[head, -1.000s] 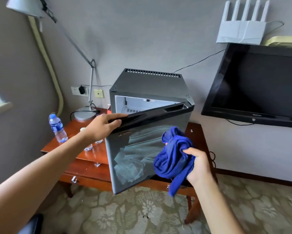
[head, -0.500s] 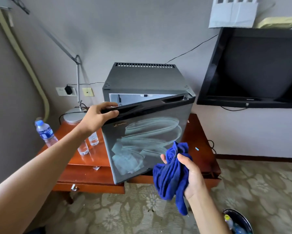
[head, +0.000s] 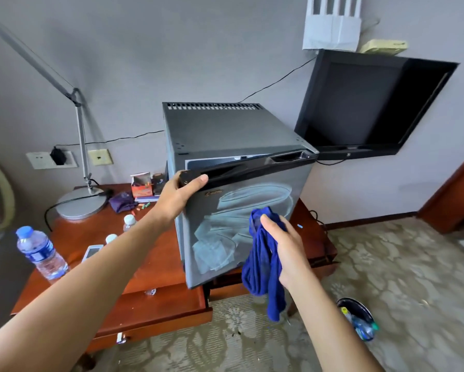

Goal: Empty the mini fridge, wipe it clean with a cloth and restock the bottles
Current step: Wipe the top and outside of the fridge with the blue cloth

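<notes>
A grey mini fridge (head: 225,130) stands on a wooden desk (head: 96,237). Its door (head: 252,210) is nearly against the body, with only a narrow gap at the top. My left hand (head: 180,197) grips the door's black top left corner. My right hand (head: 284,248) holds a crumpled blue cloth (head: 260,267) in front of the door's lower right part. A water bottle with a blue label (head: 41,253) stands at the desk's left edge. Two smaller bottles (head: 129,222) show their white caps behind my left forearm.
A desk lamp (head: 82,202), a small orange box (head: 142,187), a purple cloth (head: 122,201) and a white remote (head: 92,251) sit on the desk. A black television (head: 365,103) hangs to the right. A bin (head: 358,320) with bottles stands on the patterned carpet.
The fridge door has swung from well open to almost closed under my left hand. My right hand with the cloth dropped lower. The view moved closer and higher.
</notes>
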`<action>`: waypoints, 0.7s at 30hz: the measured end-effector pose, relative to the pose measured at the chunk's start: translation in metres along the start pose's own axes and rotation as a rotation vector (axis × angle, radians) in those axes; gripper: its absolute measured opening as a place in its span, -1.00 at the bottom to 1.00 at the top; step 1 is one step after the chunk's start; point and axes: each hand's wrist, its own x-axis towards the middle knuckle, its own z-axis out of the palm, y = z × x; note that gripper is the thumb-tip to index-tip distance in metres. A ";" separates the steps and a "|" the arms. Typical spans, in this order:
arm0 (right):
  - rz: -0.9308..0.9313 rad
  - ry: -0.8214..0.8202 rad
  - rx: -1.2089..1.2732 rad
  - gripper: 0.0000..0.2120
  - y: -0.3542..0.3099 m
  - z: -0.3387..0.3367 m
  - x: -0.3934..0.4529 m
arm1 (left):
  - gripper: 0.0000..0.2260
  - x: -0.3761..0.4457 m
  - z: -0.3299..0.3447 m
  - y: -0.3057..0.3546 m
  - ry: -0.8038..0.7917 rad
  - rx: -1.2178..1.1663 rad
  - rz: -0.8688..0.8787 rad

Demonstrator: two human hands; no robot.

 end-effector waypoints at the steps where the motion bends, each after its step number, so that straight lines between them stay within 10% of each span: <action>1: -0.022 0.025 -0.034 -0.72 -0.001 0.005 0.005 | -0.40 0.002 -0.002 0.000 -0.007 0.004 0.006; 21: -0.857 0.522 -0.810 -0.68 0.024 0.117 0.076 | -0.29 0.038 -0.021 0.003 -0.074 -0.027 -0.020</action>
